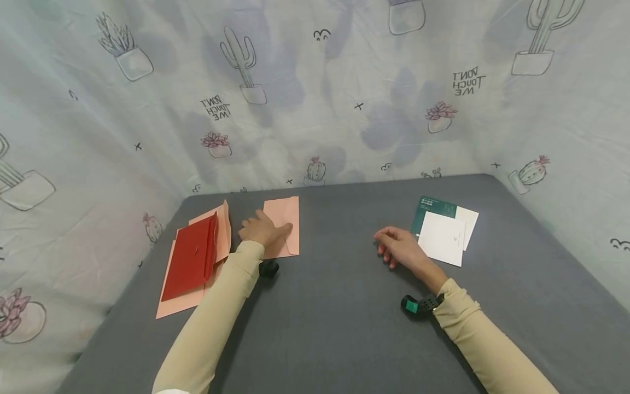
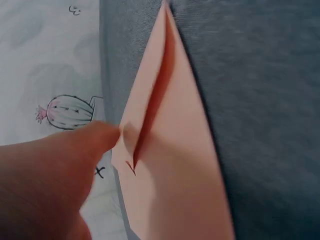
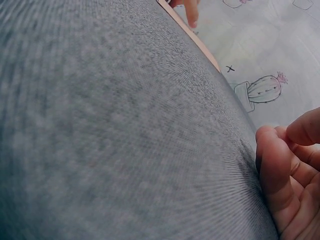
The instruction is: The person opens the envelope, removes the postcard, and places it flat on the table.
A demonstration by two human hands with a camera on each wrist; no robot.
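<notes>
A pale pink envelope [image 1: 291, 219] lies at the back of the table, left of the middle. Over its left part is my left hand [image 1: 258, 229], fingers spread and thumb stretched across toward the flap. In the left wrist view the thumb tip touches the envelope's flap [image 2: 150, 95], whose edge stands slightly raised. My right hand [image 1: 402, 249] hovers low or rests over the grey table [image 1: 339, 306], fingers loosely curled with nothing in them. Just right of it lie a white card [image 1: 440, 236], a dark green card [image 1: 438, 206] and another white card [image 1: 470, 219].
At the left edge a red envelope [image 1: 184, 257] lies on several pink envelopes [image 1: 169, 306], slightly fanned. A cactus-printed curtain [image 1: 320, 109] rises behind the table and along both sides. Each wrist wears a black band [image 1: 418, 305].
</notes>
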